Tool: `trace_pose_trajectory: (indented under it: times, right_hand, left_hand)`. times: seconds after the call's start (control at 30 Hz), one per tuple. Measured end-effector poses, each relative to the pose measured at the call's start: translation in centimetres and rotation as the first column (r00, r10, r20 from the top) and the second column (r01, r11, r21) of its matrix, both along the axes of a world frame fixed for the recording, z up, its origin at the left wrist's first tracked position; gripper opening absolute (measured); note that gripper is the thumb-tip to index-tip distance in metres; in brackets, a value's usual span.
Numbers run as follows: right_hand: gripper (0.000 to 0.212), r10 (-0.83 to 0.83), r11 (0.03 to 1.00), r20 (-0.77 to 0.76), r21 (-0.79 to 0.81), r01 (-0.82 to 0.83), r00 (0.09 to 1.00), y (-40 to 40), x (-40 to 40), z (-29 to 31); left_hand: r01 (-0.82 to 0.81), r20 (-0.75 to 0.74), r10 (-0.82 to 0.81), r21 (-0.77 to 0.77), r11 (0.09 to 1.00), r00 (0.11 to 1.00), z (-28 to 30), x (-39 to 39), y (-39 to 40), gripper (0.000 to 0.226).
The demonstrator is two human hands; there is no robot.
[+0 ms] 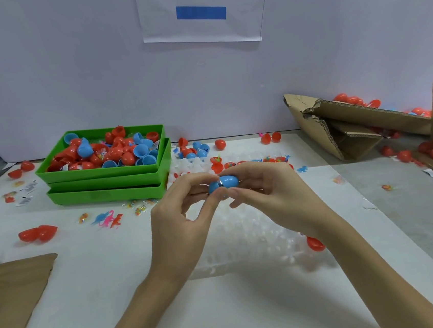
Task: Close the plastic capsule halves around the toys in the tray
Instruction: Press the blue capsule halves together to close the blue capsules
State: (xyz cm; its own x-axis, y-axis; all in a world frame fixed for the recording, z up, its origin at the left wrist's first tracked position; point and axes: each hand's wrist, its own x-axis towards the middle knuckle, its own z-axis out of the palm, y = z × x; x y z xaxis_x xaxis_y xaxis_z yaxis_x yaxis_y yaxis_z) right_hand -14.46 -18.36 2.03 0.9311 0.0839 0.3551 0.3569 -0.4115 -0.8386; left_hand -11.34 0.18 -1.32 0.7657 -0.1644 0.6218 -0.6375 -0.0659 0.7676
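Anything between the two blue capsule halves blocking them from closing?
Nothing visible. The left hand and right hand each hold one end of the blue capsule; the halves meet with only a thin seam showing. Fingers sit on the outer shells, not across the seam. The inside is hidden.

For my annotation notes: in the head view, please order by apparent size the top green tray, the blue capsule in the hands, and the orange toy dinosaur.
1. top green tray
2. blue capsule
3. orange toy dinosaur

Pale lavender wall (67,72) behind white table (225,309), paper sign (204,29) taped up, soft even light.
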Motion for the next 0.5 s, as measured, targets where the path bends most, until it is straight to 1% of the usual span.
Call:
trace_pose_trajectory:
  times: [0.07,0.13,0.2,0.27,0.37,0.43,0.5]
  right_hand:
    - [0.031,-0.002,0.999,0.020,0.032,0.001,1.000,0.1,0.0,0.0]
    - [0.033,-0.015,1.000,0.062,0.012,0.014,0.998,0.2,-0.1,0.0]
    - [0.035,-0.033,0.999,0.113,-0.031,0.037,0.993,0.2,-0.1,-0.1]
    - [0.035,-0.043,0.995,0.159,-0.080,0.056,0.986,0.3,-0.1,-0.1]
    - [0.036,-0.050,0.991,0.234,-0.112,0.078,0.971,0.7,-0.1,-0.3]
    - [0.037,-0.068,0.985,0.283,-0.131,0.109,0.957,1.0,-0.2,-0.4]
    - [0.039,-0.089,0.985,0.316,-0.114,0.131,0.945,1.3,-0.2,-0.5]
  left_hand:
    - [0.025,-0.036,-0.026,-0.031,0.999,0.999,0.1,0.0,0.1,0.026]
    - [0.079,-0.140,-0.094,-0.111,0.991,0.986,0.3,0.1,0.3,0.029]
    - [0.127,-0.275,-0.190,-0.231,0.965,0.942,0.7,0.1,0.4,0.030]
    - [0.148,-0.353,-0.254,-0.300,0.942,0.901,0.9,0.3,0.6,0.030]
    - [0.173,-0.404,-0.332,-0.382,0.908,0.852,0.8,0.5,0.7,0.033]
    - [0.184,-0.408,-0.355,-0.401,0.897,0.841,0.9,0.5,0.6,0.034]
    - [0.201,-0.406,-0.391,-0.436,0.877,0.826,1.0,0.6,0.5,0.038]
